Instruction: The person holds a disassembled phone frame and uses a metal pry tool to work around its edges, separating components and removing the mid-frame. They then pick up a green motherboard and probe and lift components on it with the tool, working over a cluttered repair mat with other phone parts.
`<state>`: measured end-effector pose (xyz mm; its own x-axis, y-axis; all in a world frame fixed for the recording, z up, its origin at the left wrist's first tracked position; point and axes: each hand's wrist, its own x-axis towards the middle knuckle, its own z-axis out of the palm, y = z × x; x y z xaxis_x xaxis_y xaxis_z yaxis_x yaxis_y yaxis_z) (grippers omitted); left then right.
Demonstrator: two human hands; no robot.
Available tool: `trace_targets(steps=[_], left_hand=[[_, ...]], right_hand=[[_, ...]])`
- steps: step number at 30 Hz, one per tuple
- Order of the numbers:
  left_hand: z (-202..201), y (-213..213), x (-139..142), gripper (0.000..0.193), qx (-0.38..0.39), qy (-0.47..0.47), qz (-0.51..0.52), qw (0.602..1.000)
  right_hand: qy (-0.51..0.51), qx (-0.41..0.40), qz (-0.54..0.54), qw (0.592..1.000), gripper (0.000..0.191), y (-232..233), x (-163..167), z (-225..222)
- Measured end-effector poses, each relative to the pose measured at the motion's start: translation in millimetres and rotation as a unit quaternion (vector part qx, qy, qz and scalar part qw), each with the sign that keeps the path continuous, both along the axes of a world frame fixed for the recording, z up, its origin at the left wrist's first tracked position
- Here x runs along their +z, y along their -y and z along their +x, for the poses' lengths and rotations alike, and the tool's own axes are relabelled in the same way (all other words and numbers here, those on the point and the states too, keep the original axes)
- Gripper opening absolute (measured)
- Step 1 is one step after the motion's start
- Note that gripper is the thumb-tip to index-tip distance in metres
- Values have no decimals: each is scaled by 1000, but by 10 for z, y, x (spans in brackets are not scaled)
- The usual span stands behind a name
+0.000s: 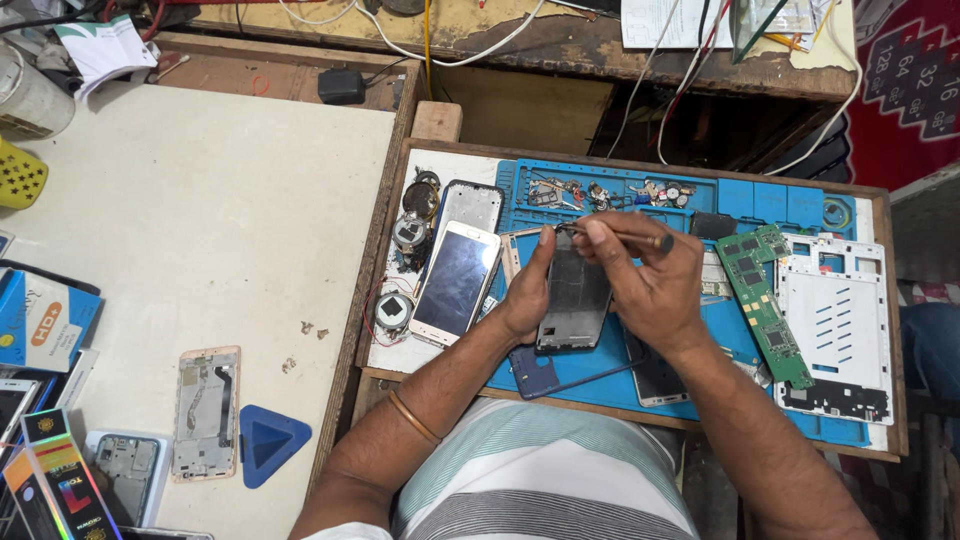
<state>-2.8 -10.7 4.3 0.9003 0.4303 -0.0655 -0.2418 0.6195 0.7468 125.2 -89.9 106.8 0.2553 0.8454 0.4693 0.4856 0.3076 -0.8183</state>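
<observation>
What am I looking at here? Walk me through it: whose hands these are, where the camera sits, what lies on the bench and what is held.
There is no machine here. A person works with two bare hands, and the one picture comes from a camera on that person's head, looking down. The left hand steadies a dark phone frame over a blue work mat. The right hand has a slim tool in its grip, with the tip at the frame's top edge. On the mat lie a white phone, a green circuit board, a white back panel and small parts in the mat's upper compartments. On the pale table to the left lie a gold phone frame and a blue triangular pick.
</observation>
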Motion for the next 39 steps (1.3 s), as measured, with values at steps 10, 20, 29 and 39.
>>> trace_targets(steps=[10, 20, 29, 39], left_hand=[[39, -73, -26, 102, 88, 54, -21, 994], [-12, -34, 96, 96, 116, 49, -11, 992], [37, -33, -107, 75, 122, 59, 65, 989], [128, 14, -127, 33, 189, -6, 163, 968]], right_hand=[[-105, -64, 62, 990, 23, 389, -389, 295], [-4, -47, -124, 991, 21, 598, -949, 149], [-151, -31, -125, 980, 27, 614, -1167, 303], [-272, -39, -69, 959, 31, 605, -1143, 344]])
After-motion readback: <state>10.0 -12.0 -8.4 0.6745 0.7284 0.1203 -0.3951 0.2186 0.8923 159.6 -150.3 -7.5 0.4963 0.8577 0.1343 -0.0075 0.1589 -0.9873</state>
